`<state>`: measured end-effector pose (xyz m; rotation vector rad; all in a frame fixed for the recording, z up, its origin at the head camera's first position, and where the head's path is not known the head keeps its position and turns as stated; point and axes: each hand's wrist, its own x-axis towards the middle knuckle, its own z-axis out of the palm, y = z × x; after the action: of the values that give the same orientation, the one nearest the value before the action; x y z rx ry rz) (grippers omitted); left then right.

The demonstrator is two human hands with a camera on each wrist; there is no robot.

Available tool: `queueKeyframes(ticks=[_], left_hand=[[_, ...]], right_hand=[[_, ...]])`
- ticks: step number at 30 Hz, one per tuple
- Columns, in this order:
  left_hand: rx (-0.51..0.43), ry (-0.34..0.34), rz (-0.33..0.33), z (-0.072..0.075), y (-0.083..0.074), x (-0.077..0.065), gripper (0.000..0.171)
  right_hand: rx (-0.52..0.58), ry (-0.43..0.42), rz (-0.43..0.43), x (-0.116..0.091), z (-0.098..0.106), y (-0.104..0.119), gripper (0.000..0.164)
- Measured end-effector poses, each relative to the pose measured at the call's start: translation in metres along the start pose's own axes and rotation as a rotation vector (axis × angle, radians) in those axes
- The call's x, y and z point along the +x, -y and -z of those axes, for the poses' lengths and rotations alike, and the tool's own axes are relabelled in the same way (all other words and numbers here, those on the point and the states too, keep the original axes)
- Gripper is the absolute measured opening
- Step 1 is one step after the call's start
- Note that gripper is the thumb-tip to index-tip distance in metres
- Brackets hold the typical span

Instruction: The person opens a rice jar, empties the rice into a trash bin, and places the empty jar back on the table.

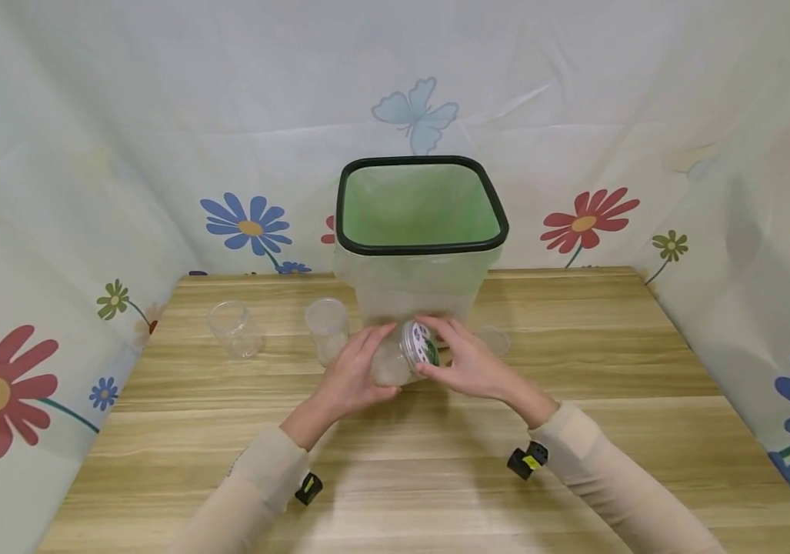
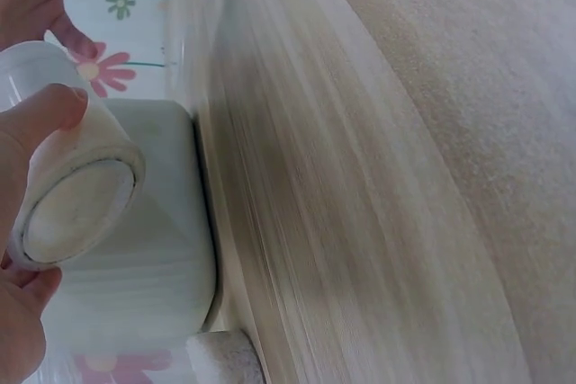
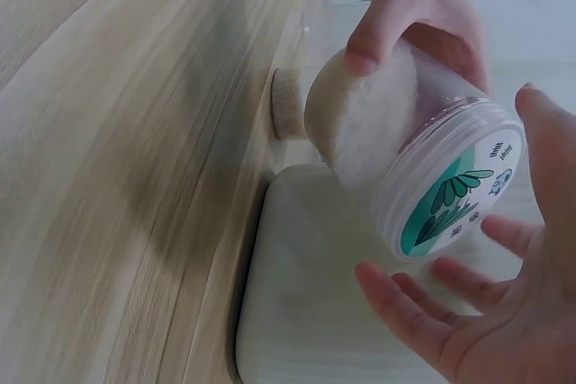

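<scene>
My left hand (image 1: 351, 377) grips a clear plastic jar (image 3: 364, 123) round its side, thumb and fingers curled on it. The jar is tilted on its side above the table, and pale grainy stuff lies toward its bottom end. Its screw lid (image 3: 463, 191) is clear-rimmed, with a white top printed with green leaves, and faces right. At the lid is my right hand (image 1: 471, 365), its fingers spread around the edge. In the right wrist view those fingers (image 3: 405, 312) stand a little apart from the lid.
Behind the jar stands a bin (image 1: 422, 248) with a black rim and green inside. To the left are a clear jar (image 1: 235, 331) and a second clear jar (image 1: 328, 331) with pale contents. A clear round disc (image 1: 493, 340) lies right of the bin on the wooden table (image 1: 595, 354).
</scene>
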<state>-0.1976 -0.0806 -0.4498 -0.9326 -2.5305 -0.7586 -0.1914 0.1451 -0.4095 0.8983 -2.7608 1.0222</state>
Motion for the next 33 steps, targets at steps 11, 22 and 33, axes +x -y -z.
queueKeyframes(ticks=[11,22,33], left_hand=[[0.035,0.018,-0.024,-0.001,-0.002,0.001,0.097],[0.042,0.016,-0.021,-0.002,-0.003,0.003,0.097],[0.04,0.022,-0.007,-0.003,-0.005,0.003,0.099]], right_hand=[[-0.026,0.001,-0.02,0.004,-0.002,0.0,0.071],[0.071,0.011,0.036,0.003,-0.001,-0.005,0.073],[0.117,0.043,0.128,0.002,-0.002,-0.014,0.076]])
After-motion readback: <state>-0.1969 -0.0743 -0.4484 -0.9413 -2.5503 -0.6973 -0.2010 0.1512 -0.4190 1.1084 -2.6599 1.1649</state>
